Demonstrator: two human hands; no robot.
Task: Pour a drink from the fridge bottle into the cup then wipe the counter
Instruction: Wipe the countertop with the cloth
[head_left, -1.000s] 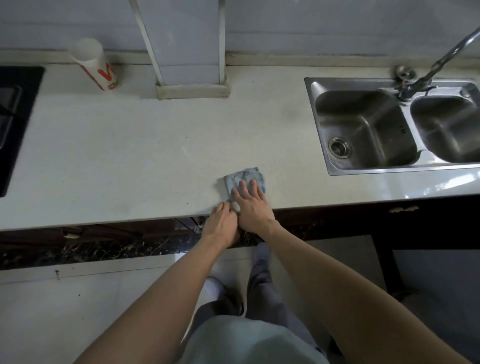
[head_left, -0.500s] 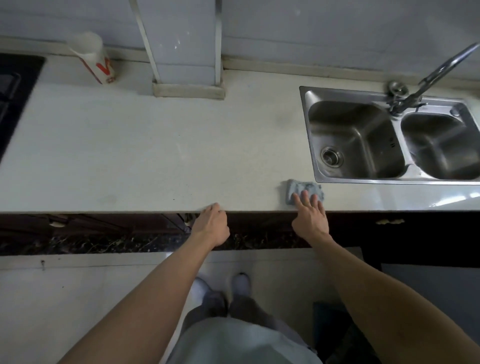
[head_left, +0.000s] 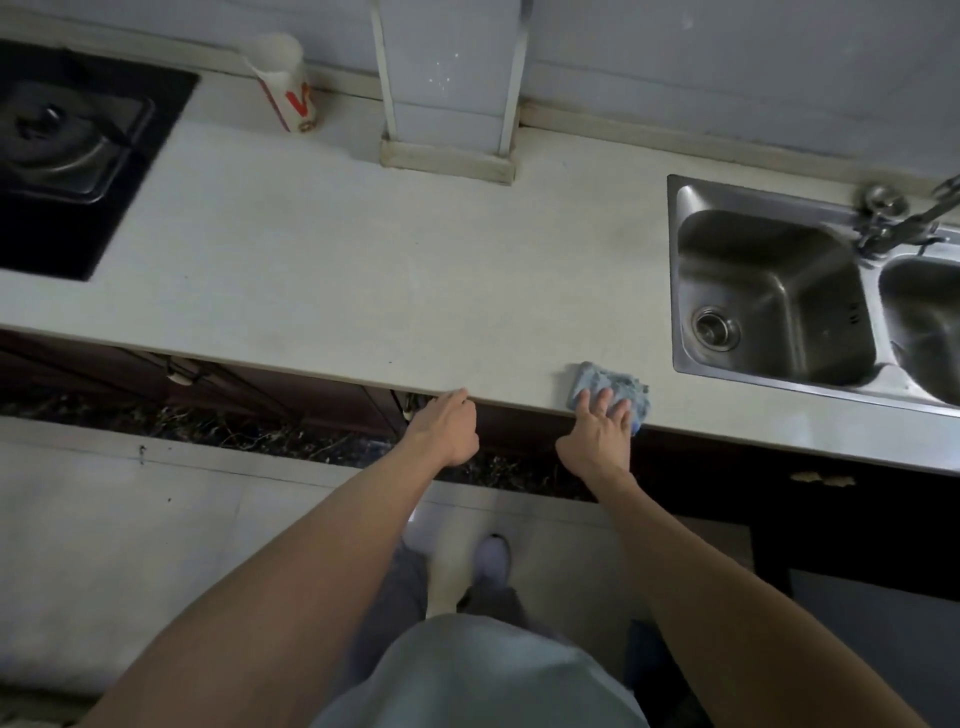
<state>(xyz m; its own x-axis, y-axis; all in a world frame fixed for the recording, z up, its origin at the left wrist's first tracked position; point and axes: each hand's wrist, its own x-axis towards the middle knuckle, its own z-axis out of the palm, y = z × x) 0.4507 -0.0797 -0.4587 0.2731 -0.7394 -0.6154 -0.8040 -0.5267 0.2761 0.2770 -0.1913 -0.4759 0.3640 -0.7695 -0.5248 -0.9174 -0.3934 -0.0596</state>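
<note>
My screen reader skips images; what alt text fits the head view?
A person's right hand presses a blue cloth on a pale counter near its front edge, close to a steel sink; the left hand rests at the edge.

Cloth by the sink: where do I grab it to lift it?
Probably its far edge, pinched from above. The cloth lies flat on the counter near the front edge, and the right hand presses its near half with straight fingers, leaving only the far strip bare.
</note>
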